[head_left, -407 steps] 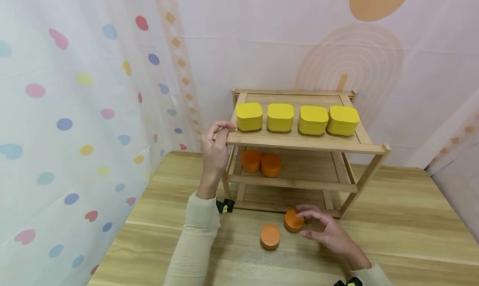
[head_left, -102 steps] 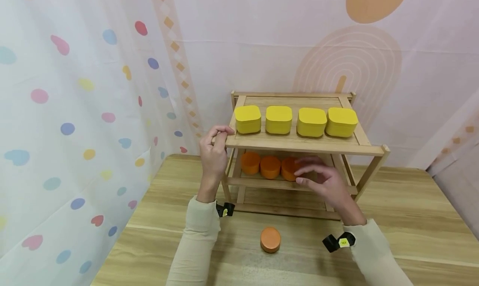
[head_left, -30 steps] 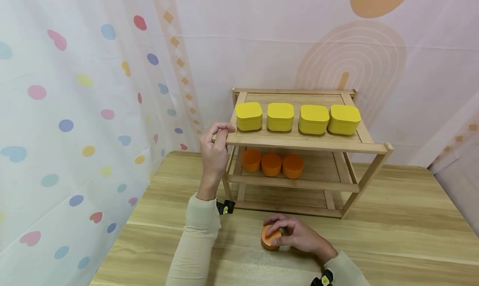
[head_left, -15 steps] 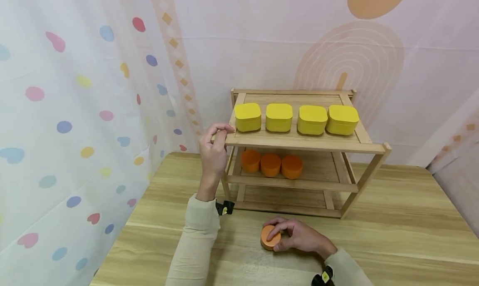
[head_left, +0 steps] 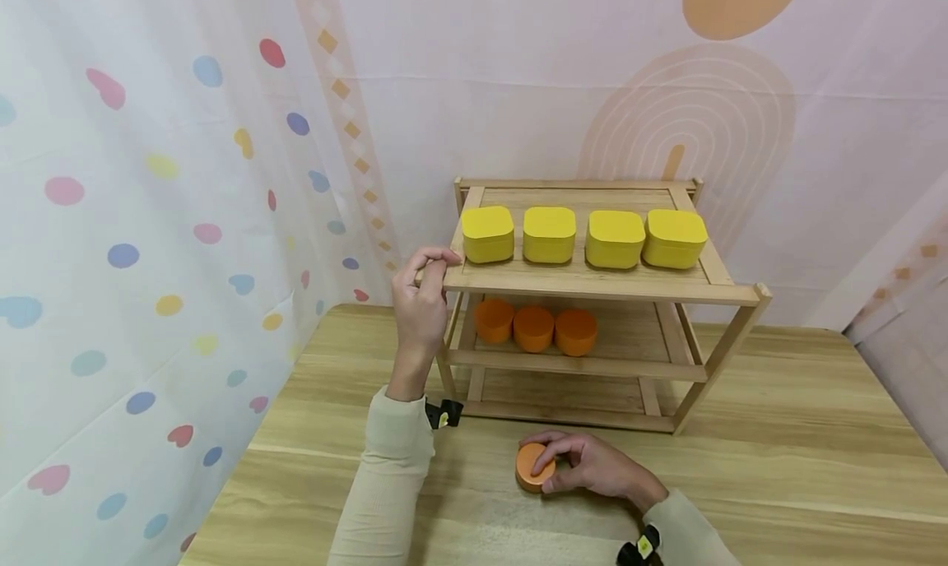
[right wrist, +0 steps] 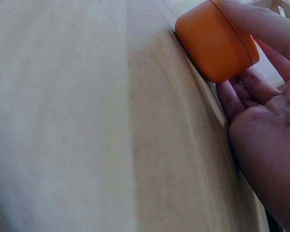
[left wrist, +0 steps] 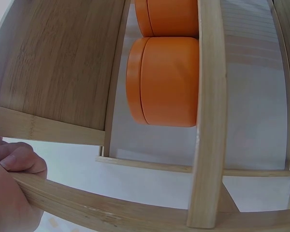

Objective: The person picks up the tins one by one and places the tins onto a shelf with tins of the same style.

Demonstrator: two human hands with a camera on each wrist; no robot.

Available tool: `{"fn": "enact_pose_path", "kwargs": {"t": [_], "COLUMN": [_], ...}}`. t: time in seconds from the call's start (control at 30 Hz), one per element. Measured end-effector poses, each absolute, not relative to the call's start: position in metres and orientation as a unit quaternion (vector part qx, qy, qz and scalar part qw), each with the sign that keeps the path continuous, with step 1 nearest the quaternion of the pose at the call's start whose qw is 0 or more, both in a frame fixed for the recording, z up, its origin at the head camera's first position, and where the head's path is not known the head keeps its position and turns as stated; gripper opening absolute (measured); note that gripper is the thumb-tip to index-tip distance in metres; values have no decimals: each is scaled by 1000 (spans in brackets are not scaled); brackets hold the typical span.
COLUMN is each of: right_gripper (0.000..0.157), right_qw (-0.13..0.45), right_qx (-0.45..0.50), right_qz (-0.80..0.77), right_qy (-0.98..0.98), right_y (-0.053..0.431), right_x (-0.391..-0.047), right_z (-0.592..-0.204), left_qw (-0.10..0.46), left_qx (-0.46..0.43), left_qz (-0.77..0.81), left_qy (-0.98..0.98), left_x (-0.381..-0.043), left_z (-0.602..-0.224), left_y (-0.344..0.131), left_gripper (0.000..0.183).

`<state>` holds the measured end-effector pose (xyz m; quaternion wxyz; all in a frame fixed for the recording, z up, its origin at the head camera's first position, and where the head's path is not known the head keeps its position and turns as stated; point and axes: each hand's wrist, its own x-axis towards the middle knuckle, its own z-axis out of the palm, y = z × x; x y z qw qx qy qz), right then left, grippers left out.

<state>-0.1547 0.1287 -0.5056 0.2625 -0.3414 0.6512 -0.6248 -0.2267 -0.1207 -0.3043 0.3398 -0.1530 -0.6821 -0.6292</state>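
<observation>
My left hand [head_left: 420, 303] grips the front left corner of a three-tier wooden shelf rack [head_left: 592, 288]; in the left wrist view its curled fingers [left wrist: 20, 158] wrap a rail. On the table before the rack, my right hand [head_left: 598, 469] holds a round orange lidded box [head_left: 527, 474] between thumb and fingers. The right wrist view shows that orange box [right wrist: 210, 46] low against the tabletop, the thumb by its lid seam. Three similar orange boxes [head_left: 533, 329] stand in a row at the left of the middle shelf.
Several yellow square-cornered lidded boxes [head_left: 549, 235] line the top shelf. Under the middle shelf lies a bare bottom shelf [head_left: 563, 387]. The rack stands on a wood-grain table [head_left: 815, 434], with a patterned curtain [head_left: 185, 220] behind and to the left.
An orange box from the table now stands third on the middle shelf. My right hand has come down from there to the orange box on the table. The left hand keeps its grip.
</observation>
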Motion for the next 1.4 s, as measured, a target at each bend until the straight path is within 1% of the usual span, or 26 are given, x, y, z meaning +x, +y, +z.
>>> {"fn": "enact_pose_path", "kwargs": {"t": [0.33,0.57,0.8,1.07,1.4], "right_gripper": [24,22,24,20,22], "right_qw": [261,259,261,244,244], "right_qx": [-328,-323,-315,-312,-298], "right_qz": [-635,-635,-636,-638,-654], "right_qy": [649,652,654,661,651], "right_y": [130,130,129,127,126], "right_x": [-154,-154,-153,-150,-147], "right_z": [-505,-506,-504,-505,-505], "left_qw": [338,341,344,345,345], "left_qx": [-153,-154,-158,-157,-156], "left_qz": [-631,-628,-629,-626,-626], "left_qy": [-681,-682,-679,-682,-682], "left_x": [-225,-224,-224,-225,-224], "left_z": [-303,-302,-301,-302,-304], "left_y": [-121,-121,-121,-121,-121], "left_gripper": [27,27,27,27,27]}}
